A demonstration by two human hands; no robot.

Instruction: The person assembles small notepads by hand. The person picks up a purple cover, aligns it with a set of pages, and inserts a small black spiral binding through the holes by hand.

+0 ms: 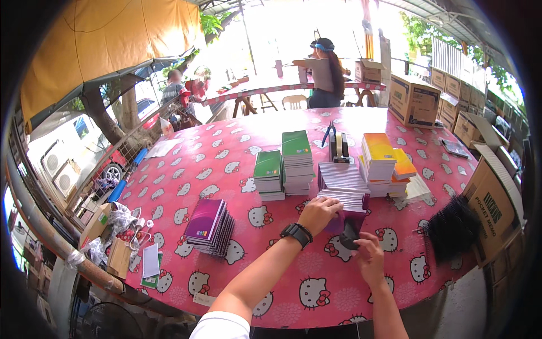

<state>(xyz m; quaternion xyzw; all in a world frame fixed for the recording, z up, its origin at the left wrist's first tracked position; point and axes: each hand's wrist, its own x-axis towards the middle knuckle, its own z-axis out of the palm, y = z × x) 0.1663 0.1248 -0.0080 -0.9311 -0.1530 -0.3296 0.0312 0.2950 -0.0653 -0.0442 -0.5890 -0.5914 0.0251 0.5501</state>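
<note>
Under the left hand (319, 213), notebook stack (342, 199) lies crosswise.

The left grip (319, 213) rests on a notebook pile (344, 192). More book stacks (285, 164) stand behind it; spiral books (210, 226) lie left, on the desk (316, 282).

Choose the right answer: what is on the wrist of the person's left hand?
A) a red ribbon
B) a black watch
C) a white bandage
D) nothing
B: a black watch sits on the wrist just behind the left hand, which rests on a stack of purple notebooks on the pink table.
</note>
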